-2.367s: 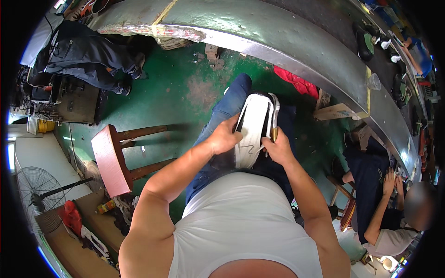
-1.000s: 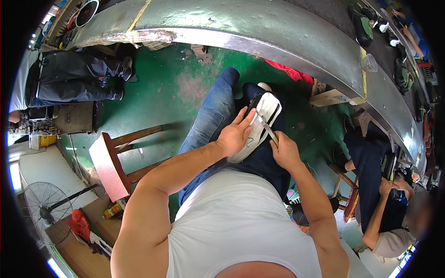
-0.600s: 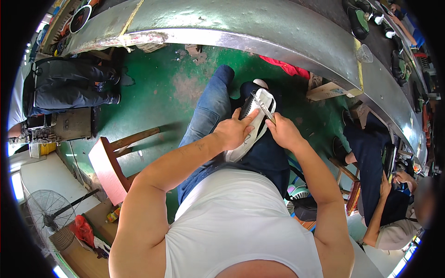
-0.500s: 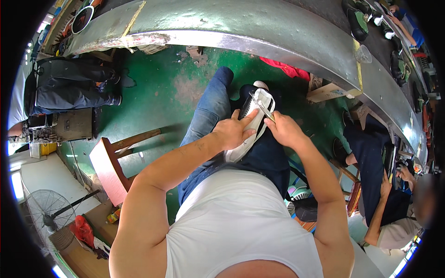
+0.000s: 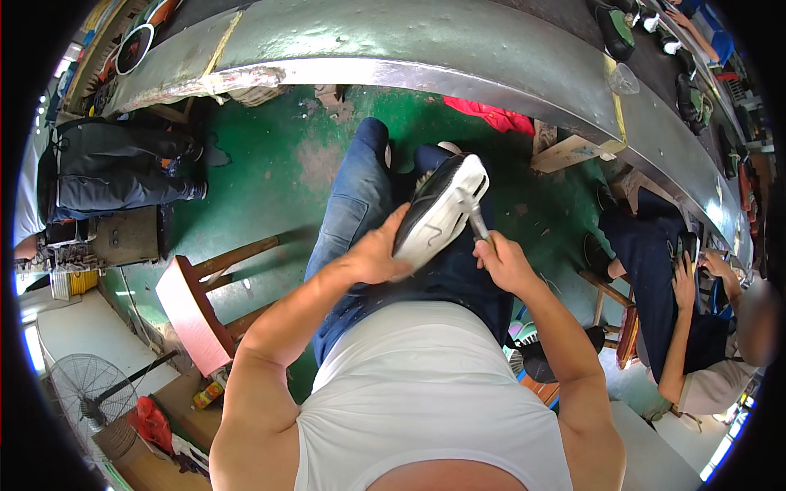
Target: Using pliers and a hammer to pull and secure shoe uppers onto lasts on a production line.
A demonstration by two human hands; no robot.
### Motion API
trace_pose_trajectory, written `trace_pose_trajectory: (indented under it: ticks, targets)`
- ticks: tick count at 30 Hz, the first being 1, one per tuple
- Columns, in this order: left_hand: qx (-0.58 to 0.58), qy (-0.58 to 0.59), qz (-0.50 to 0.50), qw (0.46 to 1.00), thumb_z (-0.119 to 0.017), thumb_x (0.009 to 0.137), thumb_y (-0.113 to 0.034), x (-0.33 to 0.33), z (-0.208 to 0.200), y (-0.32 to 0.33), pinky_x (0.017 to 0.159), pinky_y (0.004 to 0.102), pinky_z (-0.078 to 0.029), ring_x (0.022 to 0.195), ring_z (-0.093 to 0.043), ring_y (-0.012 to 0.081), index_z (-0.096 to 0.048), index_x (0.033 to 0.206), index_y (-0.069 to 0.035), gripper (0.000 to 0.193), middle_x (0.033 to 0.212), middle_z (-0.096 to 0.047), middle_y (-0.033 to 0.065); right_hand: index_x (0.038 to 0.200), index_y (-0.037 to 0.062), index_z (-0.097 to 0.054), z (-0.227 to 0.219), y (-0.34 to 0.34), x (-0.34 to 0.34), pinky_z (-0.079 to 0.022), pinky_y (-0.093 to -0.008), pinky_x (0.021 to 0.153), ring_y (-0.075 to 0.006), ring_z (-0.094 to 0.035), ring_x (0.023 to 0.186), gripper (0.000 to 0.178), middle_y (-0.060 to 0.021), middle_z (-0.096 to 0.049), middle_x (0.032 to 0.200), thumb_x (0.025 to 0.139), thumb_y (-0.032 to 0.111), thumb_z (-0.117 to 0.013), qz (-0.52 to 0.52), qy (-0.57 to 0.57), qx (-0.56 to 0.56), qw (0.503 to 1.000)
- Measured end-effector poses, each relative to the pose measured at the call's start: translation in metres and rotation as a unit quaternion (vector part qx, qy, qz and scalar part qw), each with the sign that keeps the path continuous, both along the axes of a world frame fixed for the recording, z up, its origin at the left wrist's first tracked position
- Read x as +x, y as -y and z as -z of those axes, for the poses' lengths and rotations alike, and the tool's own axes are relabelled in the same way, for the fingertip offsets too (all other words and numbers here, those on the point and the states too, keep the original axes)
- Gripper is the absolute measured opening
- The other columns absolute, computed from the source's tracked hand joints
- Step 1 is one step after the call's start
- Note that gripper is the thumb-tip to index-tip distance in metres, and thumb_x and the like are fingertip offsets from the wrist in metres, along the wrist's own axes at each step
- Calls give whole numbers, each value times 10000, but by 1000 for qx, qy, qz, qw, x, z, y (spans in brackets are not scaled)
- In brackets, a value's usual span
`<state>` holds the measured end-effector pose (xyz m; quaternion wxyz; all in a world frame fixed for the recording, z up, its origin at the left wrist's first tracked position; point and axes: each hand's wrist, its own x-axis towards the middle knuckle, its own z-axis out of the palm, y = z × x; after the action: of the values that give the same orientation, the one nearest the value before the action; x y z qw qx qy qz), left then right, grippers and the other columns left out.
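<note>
A black shoe [image 5: 443,215] with a white underside rests tilted on my lap, its bottom turned up and its far end pointing away from me. My left hand [image 5: 381,255] grips its near left side, thumb at the near end and fingers along the dark side. In my right hand [image 5: 506,263] is a small metal hammer [image 5: 477,221], fingers closed round its handle. Blurred by motion, the hammer's head is over the white underside; I cannot tell whether it touches.
A long metal-edged bench [image 5: 426,78] curves across the front, with dark shoes [image 5: 616,31] at its right. A wooden stool [image 5: 196,315] stands at my left, near a fan [image 5: 92,401]. A seated co-worker [image 5: 655,278] is on the right; another person's dark trousers [image 5: 123,168] are at the left.
The shoe has tilted to show more of its underside. My left hand has shifted from on top of it to its near left side. My right hand has moved slightly nearer me.
</note>
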<state>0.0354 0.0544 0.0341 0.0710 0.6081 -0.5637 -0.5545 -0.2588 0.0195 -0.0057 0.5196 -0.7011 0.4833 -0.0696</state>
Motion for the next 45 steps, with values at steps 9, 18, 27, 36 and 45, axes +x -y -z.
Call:
trace_pose_trajectory:
  ticks: [9,18,27,36,45]
  targets:
    - [-365,-233,-131,892,-803,817,-55,-8,-95,69,831,302,-543,945,-656,152,-470,1286,-8,578,1021,-674,115,1122,-27,-585,29,-44,-27,-510,-291,679,-136,-631,722,278,-69,-664,873,994,220,-580,261,153,87,949]
    - [-296,-71,-32,952,-689,908,-409,-27,109,70,905,386,-531,1030,-705,302,-587,1287,87,632,1134,-692,271,1080,24,-605,-10,-32,-30,-506,-340,759,-208,-632,770,227,-95,-654,824,933,195,-625,129,45,44,990]
    - [-301,145,-50,941,-586,920,-212,-36,45,32,662,535,-547,659,-662,447,-631,765,-9,260,691,-655,248,1111,14,-616,-44,9,-5,-506,-323,663,-183,-646,786,228,-68,-652,824,944,169,-623,-55,20,36,998]
    - [-353,162,10,921,-585,943,-201,-58,24,28,579,485,-525,615,-643,400,-620,769,-18,255,671,-649,176,1070,-9,-618,-104,98,22,-562,-383,665,-204,-657,803,262,-102,-682,938,996,237,-569,-164,-176,319,917]
    - [107,-457,-323,822,-561,1019,-431,-33,85,40,1128,337,-359,1365,-429,226,-227,1590,-105,738,1541,-398,98,1045,-29,-623,-14,14,37,-506,-508,778,-444,-654,871,315,-249,-676,882,928,263,-625,-41,-70,-6,997]
